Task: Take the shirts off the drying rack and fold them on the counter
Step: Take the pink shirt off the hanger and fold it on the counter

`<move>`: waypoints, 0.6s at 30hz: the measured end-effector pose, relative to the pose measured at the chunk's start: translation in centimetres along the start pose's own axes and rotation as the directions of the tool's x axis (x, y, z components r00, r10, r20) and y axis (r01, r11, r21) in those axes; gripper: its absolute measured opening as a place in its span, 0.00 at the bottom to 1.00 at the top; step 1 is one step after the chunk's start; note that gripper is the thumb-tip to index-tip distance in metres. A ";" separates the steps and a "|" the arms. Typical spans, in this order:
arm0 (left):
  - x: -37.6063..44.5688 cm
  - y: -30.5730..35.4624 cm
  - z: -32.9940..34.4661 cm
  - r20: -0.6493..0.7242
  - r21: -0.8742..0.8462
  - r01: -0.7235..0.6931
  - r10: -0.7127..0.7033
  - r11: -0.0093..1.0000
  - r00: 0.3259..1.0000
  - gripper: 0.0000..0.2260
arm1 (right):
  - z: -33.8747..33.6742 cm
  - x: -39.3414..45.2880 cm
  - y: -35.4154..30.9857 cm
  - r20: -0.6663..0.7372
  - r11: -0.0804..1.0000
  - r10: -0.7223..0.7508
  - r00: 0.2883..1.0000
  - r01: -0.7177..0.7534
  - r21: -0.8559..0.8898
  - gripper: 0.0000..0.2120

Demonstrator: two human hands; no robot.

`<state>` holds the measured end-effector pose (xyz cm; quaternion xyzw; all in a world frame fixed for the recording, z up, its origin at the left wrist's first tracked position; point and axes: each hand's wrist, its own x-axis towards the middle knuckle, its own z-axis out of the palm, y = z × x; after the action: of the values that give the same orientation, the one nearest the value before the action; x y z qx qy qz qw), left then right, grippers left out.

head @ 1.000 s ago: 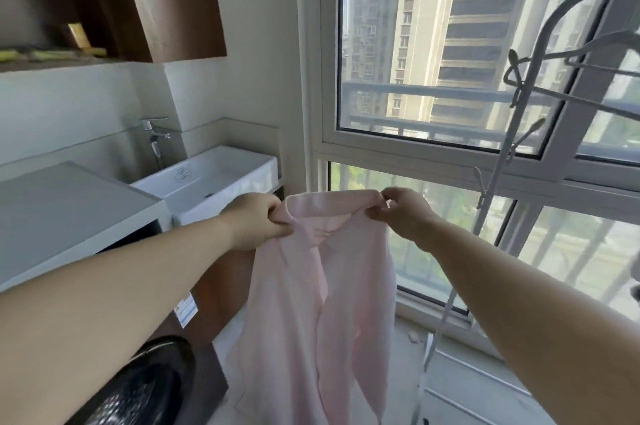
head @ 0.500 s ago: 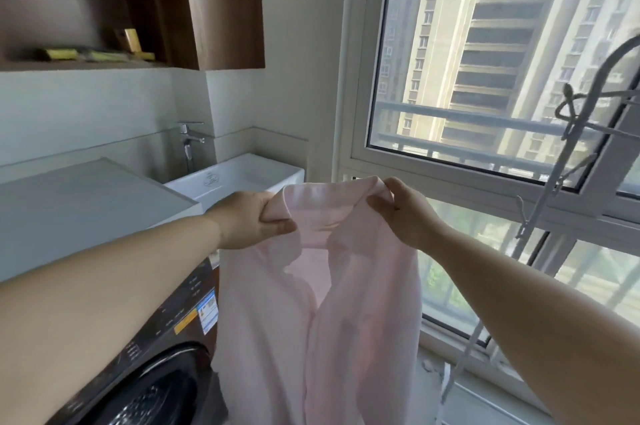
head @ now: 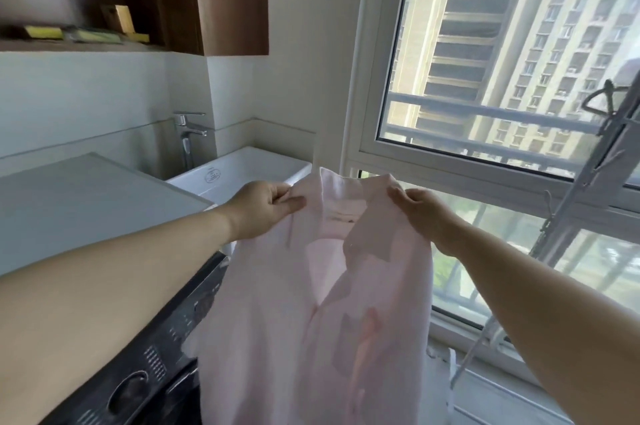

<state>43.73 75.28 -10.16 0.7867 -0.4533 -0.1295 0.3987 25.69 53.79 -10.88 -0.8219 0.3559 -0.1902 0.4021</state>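
Beside the counter [head: 86, 196], pink shirt [head: 311, 320] pinched, seemingly at shoulders, between left hand [head: 263, 210] and right hand [head: 422, 213]

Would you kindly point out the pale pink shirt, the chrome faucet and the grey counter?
pale pink shirt [head: 311, 320]: head view, front panel.
chrome faucet [head: 188, 133]: head view, spout body.
grey counter [head: 86, 203]: head view, bare top.

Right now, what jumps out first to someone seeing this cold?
A pale pink shirt hangs mid-frame, pinched at the shoulders by the left hand and the right hand. To the left lies the grey counter, with a white sink behind it and a dark washing machine below. The drying rack leans along the right edge before the big window.
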 end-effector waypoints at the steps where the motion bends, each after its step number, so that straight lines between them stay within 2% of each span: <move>1: 0.2 -0.2 0.0 -0.040 0.130 -0.038 0.044 0.991 0.998 0.18 | 0.5 0.0 0.1 -0.004 1.000 0.012 1.000 -0.012 -0.009 0.33; 3: 0.3 -0.9 0.1 -0.126 0.382 -0.078 0.136 0.921 0.983 0.22 | 1.1 -0.7 -0.1 0.060 1.000 0.029 0.998 -0.029 -0.001 0.26; 4: 0.3 -1.3 0.2 -0.160 0.453 -0.084 0.174 0.887 0.972 0.22 | 1.2 -1.0 -0.1 0.125 0.999 0.032 0.992 -0.035 0.017 0.20; 6: 0.4 -2.1 0.0 -0.200 0.503 -0.063 0.187 0.862 0.962 0.21 | 1.1 -1.5 -0.1 0.292 0.998 0.051 0.955 -0.055 0.008 0.12; 7: 0.4 -2.6 -0.3 -0.201 0.489 -0.045 0.162 0.871 0.966 0.21 | 1.1 -1.5 0.1 0.310 0.998 0.056 0.949 -0.053 -0.020 0.12; 8: 0.5 -3.0 -0.6 -0.183 0.457 -0.038 0.135 0.888 0.974 0.20 | 1.0 -1.3 0.3 0.255 0.998 0.052 0.966 -0.043 -0.040 0.10; 10: 0.5 -3.7 -0.9 -0.087 0.395 -0.061 0.103 0.916 0.991 0.16 | 0.7 -0.5 0.5 0.007 0.999 0.035 0.999 -0.035 -0.010 0.11; 12: 0.5 -3.8 -0.6 0.002 0.415 -0.102 0.111 0.904 0.994 0.14 | -0.1 0.5 0.6 -0.185 0.998 0.013 0.983 -0.002 0.055 0.15; 15: 1.3 -3.5 -0.1 -0.017 0.454 -0.047 0.061 0.890 0.998 0.16 | -0.7 1.3 0.2 -0.268 0.993 -0.013 0.963 0.045 0.113 0.13; 17: 2.0 -3.3 0.1 -0.053 0.369 0.044 -0.026 0.928 0.998 0.19 | -1.0 1.6 0.3 -0.259 0.995 -0.020 0.966 0.046 0.092 0.13; 18: 2.2 -3.3 0.1 -0.047 0.269 0.085 -0.075 0.959 0.996 0.21 | -1.1 1.6 0.7 -0.244 0.997 -0.014 0.970 0.031 0.065 0.13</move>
<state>46.93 74.27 -12.39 0.8537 -0.4272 -0.0680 0.2899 25.82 51.72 -10.74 -0.7820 0.3863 -0.3062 0.3813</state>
